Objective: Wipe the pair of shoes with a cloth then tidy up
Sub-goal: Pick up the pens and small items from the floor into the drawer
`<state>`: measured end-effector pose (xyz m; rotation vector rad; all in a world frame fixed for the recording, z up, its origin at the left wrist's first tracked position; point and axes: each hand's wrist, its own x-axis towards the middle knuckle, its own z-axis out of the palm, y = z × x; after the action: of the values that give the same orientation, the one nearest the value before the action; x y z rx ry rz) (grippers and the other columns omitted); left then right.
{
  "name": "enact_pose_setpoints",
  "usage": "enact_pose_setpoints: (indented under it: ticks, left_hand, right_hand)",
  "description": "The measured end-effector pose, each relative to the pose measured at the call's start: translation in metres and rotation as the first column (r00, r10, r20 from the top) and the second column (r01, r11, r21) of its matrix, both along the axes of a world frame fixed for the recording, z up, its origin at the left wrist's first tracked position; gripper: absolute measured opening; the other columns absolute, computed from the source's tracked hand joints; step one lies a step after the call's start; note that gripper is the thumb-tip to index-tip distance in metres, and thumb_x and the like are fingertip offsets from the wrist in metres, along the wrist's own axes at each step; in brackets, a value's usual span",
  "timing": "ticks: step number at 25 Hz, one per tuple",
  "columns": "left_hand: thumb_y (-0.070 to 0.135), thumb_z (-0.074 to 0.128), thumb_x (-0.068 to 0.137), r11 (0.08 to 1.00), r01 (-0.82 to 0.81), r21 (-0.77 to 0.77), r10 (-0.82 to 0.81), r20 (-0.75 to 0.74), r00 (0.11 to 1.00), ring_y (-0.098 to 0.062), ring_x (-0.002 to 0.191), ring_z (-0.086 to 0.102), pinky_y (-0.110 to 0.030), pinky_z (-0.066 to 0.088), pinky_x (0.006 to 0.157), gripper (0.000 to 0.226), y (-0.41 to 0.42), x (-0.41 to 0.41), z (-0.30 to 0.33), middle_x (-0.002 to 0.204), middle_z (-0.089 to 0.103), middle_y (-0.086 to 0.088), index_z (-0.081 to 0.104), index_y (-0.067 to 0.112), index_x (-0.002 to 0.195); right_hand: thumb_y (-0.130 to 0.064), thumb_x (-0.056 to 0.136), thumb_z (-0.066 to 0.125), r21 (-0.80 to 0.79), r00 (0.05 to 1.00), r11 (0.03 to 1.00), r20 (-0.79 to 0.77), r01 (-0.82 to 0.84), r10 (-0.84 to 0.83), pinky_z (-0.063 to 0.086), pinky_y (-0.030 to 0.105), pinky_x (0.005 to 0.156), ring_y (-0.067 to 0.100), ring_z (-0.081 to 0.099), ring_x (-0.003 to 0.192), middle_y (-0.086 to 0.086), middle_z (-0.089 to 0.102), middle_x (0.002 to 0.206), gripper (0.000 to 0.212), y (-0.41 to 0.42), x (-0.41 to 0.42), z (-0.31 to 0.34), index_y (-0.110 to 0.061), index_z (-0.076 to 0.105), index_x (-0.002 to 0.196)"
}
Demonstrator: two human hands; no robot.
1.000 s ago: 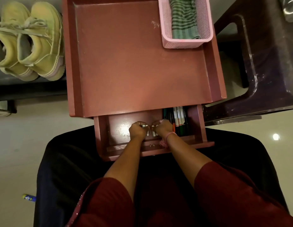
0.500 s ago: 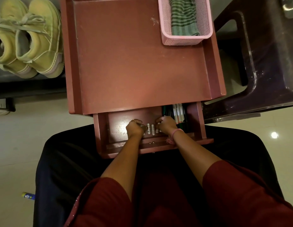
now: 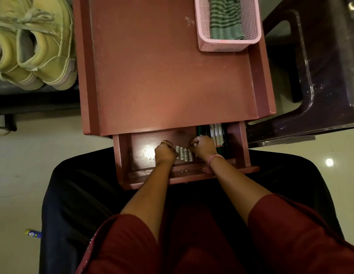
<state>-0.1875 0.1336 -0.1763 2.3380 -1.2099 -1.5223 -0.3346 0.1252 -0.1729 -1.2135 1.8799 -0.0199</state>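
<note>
Shoes pale yellow, laced, side by side, cloth striped green

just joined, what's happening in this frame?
A seated person has both hands in the open drawer of a small reddish-brown desk. The left hand and right hand, fingers curled, flank a row of small white batteries. The striped green cloth sits in the pink mesh basket; the yellow shoes stand to the left.

**Surfaces and finishes**

The reddish table looks painted, matt with scuffs; the open drawer floor at 6 o'clock shines. Pink basket at 1 o'clock: perforated plastic mesh holding striped woven cloth. Shoes at 10 o'clock: soft matt yellow fabric. Floor tiles glossy.
</note>
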Motion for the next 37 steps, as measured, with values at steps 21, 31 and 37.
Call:
enact_pose_setpoints:
  ticks: [21,31,37]
  left_hand:
    - [-0.002,0.049,0.086,0.97,0.234,-0.072,-0.236,-0.025,0.971,-0.028,0.105,0.061,-0.014,0.039,0.084,0.036,-0.002,0.003,-0.007,0.118,0.064,-0.015,0.069,0.011,0.112]
    - [-0.008,0.045,0.084,0.89,0.455,-0.001,-0.455,-0.023,0.89,-0.026,0.115,0.055,-0.017,0.037,0.09,0.047,0.002,-0.001,-0.001,0.124,0.062,-0.012,0.068,0.015,0.118]
    - [-0.007,0.044,0.085,0.872,0.49,0.011,-0.489,-0.03,0.872,-0.03,0.117,0.053,-0.02,0.037,0.091,0.055,0.001,0.001,0.0,0.128,0.055,-0.018,0.057,0.018,0.132]
  right_hand:
    - [-0.002,0.083,0.049,0.144,0.963,0.97,-0.161,-0.195,0.217,0.05,0.027,0.074,0.031,0.065,0.091,0.017,0.07,0.095,0.024,-0.018,-0.003,0.007,-0.001,0.071,0.091]
    - [-0.003,0.088,0.056,0.073,0.925,0.923,-0.015,-0.377,0.379,0.042,0.024,0.095,0.024,0.06,0.108,0.007,0.068,0.114,0.027,-0.009,-0.012,0.006,-0.013,0.073,0.105]
    - [0.001,0.088,0.053,0.066,0.898,0.897,-0.01,-0.438,0.439,0.041,0.025,0.097,0.023,0.059,0.111,0.007,0.067,0.117,0.029,-0.008,-0.011,0.004,-0.01,0.072,0.108]
